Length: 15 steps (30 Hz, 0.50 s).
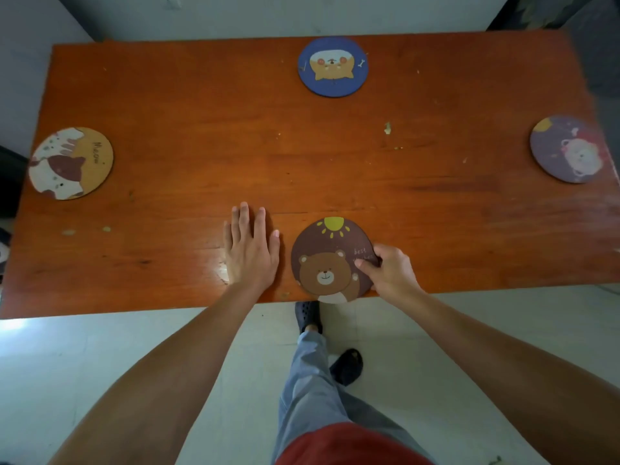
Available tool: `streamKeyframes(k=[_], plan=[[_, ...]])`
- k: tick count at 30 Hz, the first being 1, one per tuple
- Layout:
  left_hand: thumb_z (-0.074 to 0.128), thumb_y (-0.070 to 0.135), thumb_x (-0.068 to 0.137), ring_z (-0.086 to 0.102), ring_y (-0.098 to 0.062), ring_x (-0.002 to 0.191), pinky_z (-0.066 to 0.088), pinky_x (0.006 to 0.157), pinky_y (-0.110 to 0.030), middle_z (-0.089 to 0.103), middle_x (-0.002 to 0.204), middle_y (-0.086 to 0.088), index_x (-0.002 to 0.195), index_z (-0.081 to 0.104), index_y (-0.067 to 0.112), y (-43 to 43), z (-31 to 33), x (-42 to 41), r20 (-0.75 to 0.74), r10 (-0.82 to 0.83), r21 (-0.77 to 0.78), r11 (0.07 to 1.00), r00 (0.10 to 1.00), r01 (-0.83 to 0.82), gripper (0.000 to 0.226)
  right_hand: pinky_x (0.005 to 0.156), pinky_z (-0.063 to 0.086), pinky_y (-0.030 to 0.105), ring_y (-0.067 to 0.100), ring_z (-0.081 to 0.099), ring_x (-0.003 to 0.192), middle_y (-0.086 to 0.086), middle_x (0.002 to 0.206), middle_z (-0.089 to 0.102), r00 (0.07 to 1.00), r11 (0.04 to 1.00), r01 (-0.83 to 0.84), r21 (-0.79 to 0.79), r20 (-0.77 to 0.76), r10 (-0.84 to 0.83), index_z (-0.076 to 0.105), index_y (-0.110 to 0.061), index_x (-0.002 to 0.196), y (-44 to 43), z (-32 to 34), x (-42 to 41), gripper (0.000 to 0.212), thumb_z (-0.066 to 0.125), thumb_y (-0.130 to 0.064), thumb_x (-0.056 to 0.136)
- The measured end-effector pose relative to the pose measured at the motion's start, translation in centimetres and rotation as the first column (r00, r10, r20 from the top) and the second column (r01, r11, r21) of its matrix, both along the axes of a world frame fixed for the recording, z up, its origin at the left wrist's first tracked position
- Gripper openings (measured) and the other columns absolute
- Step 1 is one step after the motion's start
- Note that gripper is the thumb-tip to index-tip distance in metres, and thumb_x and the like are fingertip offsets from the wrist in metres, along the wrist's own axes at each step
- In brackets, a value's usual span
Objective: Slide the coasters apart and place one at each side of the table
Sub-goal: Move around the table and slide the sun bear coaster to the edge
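Observation:
A brown bear coaster point(327, 260) lies at the near edge of the wooden table point(201, 146), slightly overhanging it. My right hand point(389, 270) pinches its right rim, thumb on top. My left hand point(250, 246) rests flat on the bare wood just left of that coaster, fingers spread, holding nothing. A blue dog coaster point(333, 66) sits at the far edge, a tan cat coaster point(71, 163) at the left end, and a purple coaster point(570, 149) at the right end.
The tabletop has small chips and scuffs near the middle right point(388, 128). Below the near edge are pale floor tiles point(100, 347), plus my legs and dark shoes point(308, 317). A dark object stands beyond the far right corner point(597, 45).

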<state>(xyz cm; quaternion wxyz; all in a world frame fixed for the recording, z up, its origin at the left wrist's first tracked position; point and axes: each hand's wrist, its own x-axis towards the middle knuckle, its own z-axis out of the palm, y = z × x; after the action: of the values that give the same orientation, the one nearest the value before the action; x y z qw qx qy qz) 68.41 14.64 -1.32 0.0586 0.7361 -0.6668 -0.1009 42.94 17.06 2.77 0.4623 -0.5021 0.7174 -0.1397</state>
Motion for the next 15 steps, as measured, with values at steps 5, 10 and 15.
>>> streamKeyframes(k=[5, 10, 15], plan=[[0.025, 0.046, 0.099, 0.005, -0.03, 0.147, 0.003, 0.118, -0.047, 0.016, 0.159, -0.014, 0.148, 0.026, 0.017, 2.2, -1.5, -0.2, 0.019, 0.039, 0.024, 0.999, 0.999, -0.039, 0.056, 0.054, 0.048, 0.034, 0.023, 0.059, 0.068, 0.004, 0.072, 0.063, 0.996, 0.996, 0.066, -0.064, -0.058, -0.07, 0.06, -0.011, 0.072, -0.5, -0.3, 0.2, 0.023, 0.067, -0.025, 0.088], [0.02, 0.048, 0.099, 0.004, -0.028, 0.147, 0.003, 0.117, -0.046, 0.017, 0.159, -0.013, 0.147, 0.025, 0.02, 1.8, -1.8, -0.2, 0.02, 0.049, 0.008, 0.999, 0.999, -0.05, 0.056, 0.053, 0.042, 0.031, 0.024, 0.055, 0.065, 0.007, 0.071, 0.061, 0.991, 0.994, 0.052, -0.093, -0.116, -0.063, 0.056, -0.002, 0.072, -1.3, -0.4, 1.0, 0.029, 0.067, -0.024, 0.087], [0.021, 0.047, 0.099, 0.004, -0.028, 0.147, 0.002, 0.118, -0.046, 0.016, 0.159, -0.013, 0.147, 0.027, 0.019, 1.9, -1.8, -0.2, 0.007, 0.053, 0.009, 0.999, 0.999, -0.053, 0.056, 0.048, 0.034, 0.03, 0.028, 0.054, 0.061, 0.004, 0.063, 0.058, 0.95, 0.989, -0.017, -0.149, -0.312, -0.031, 0.048, -0.009, 0.065, -1.0, -0.4, 1.5, 0.039, 0.068, -0.036, 0.085]])
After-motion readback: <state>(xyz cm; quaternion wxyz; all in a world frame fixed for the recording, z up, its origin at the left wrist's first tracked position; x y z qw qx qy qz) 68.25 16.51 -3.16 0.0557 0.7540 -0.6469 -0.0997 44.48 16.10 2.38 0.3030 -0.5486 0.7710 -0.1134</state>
